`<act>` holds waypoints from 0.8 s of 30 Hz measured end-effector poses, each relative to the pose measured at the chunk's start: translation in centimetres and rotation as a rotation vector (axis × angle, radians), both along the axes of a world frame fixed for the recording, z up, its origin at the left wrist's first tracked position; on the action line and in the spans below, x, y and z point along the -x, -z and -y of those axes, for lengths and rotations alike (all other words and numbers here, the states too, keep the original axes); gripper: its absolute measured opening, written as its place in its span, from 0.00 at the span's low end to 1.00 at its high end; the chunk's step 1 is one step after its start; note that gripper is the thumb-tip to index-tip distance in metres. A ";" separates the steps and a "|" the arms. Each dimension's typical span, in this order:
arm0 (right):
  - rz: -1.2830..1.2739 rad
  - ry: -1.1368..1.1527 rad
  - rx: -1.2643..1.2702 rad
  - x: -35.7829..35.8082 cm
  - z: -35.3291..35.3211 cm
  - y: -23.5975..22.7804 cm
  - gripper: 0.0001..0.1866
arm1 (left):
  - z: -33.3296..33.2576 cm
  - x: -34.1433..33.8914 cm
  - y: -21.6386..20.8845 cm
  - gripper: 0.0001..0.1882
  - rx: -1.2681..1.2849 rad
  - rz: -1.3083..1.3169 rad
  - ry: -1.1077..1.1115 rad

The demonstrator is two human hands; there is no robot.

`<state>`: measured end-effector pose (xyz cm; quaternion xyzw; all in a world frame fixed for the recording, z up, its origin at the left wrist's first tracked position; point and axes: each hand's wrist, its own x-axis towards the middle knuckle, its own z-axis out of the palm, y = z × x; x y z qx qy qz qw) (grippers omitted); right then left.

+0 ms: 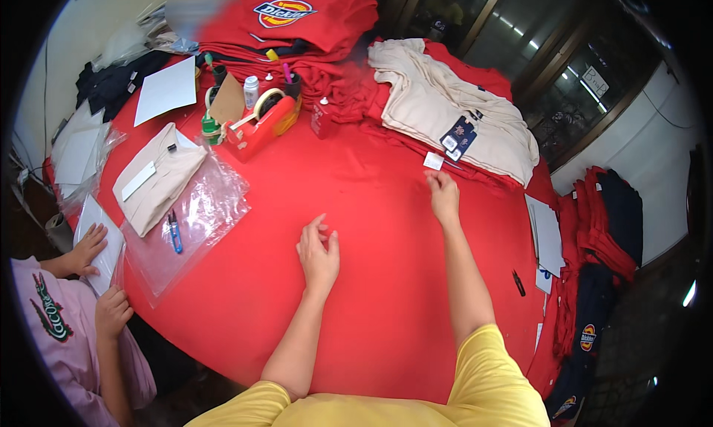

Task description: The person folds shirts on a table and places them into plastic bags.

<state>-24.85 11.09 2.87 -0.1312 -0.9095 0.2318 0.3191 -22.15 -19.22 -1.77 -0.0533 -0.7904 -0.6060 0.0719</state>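
Over the red tabletop (pixel 356 278) my left hand (pixel 318 256) hovers with its fingers apart and nothing in it. My right hand (pixel 444 195) reaches to the front edge of a stack of cream shirts (pixel 438 93). Its fingertips are drawn together just below a small white label (pixel 433 160); whether they grip it is too small to tell. Dark hang tags (pixel 458 137) lie on the top cream shirt. Red garments (pixel 483 176) show beneath that stack.
At left, another person's hands (pixel 90 250) hold a white sheet. Near them lie a folded cream shirt (pixel 156 178), a clear plastic bag (pixel 223 197) and blue thread snips (pixel 175 232). A red tape dispenser (pixel 260 130) and piled red garments (pixel 297 26) stand behind. Black snips (pixel 518 283) lie right.
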 end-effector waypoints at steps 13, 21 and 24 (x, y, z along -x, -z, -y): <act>0.073 0.309 -0.522 2.2 -20.2 -5.4 0.08 | -0.9 -0.1 0.7 0.12 0.359 -0.219 -0.012; -0.069 0.015 -0.334 -0.3 -19.3 -14.2 0.10 | -0.4 -0.1 1.3 0.04 0.365 -0.302 -0.027; -0.152 0.086 -0.223 -4.9 -12.6 -16.1 0.11 | -0.3 0.1 1.4 0.04 0.329 -0.317 -0.045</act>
